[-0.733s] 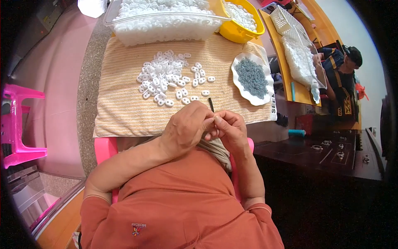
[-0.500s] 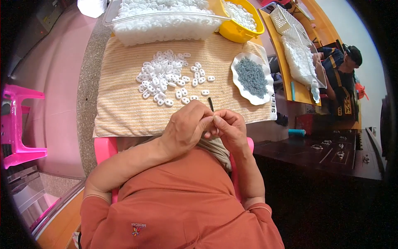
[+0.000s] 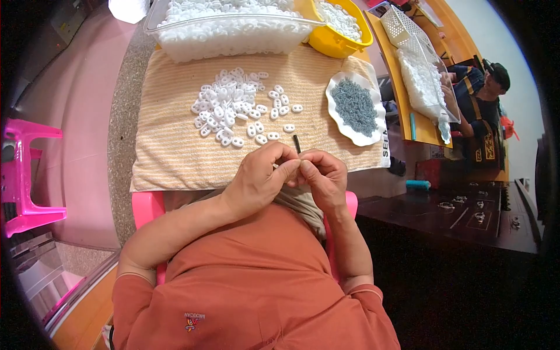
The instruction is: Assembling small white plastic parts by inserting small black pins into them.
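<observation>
My left hand (image 3: 259, 175) and my right hand (image 3: 324, 178) meet above the near edge of the towel, fingertips pinched together. A thin black rod (image 3: 296, 143) sticks up from between them, its lower end hidden by the fingers. Left thumb and index finger close around the rod's base. The right thumb and index finger press together right beside it, and anything small between them is hidden. Beyond the hands lies a loose pile of small white oval plastic pieces (image 3: 224, 105), each with two holes. Several more pieces (image 3: 273, 136) lie scattered just ahead of my fingers.
A striped towel (image 3: 169, 157) covers the table. A clear bin (image 3: 227, 44) of white pieces and a yellow basin (image 3: 338, 44) stand at the back. Small grey parts fill a white scalloped dish (image 3: 376, 137) at right. Another person (image 3: 475, 96) sits at a table further right.
Both hands stay together with the rod between them. The fingers shift very slightly, and the rod sits a little lower. At right, the other person's arm has moved.
</observation>
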### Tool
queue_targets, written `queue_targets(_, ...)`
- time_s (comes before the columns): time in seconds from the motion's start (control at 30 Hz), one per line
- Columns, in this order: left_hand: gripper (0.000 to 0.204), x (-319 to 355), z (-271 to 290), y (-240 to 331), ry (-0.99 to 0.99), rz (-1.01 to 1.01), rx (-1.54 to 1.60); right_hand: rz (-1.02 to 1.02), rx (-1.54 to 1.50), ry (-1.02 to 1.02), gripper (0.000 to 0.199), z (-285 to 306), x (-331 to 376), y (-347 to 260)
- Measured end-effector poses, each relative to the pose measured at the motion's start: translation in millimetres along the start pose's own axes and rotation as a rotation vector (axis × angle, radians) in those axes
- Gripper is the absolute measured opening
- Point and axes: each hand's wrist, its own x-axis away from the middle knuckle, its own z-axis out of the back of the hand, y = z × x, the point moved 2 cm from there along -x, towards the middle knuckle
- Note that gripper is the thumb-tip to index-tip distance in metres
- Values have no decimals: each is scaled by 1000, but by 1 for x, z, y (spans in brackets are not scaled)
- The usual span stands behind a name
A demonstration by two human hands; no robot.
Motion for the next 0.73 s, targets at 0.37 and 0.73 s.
queue_targets(0.37,17,0,-3,-6,-104,160,269,11,-30,29,12,5,-1,8)
queue_targets(0.73,16,-1,-4,-5,-109,210,408,17,3,42,13,9,-1,13)
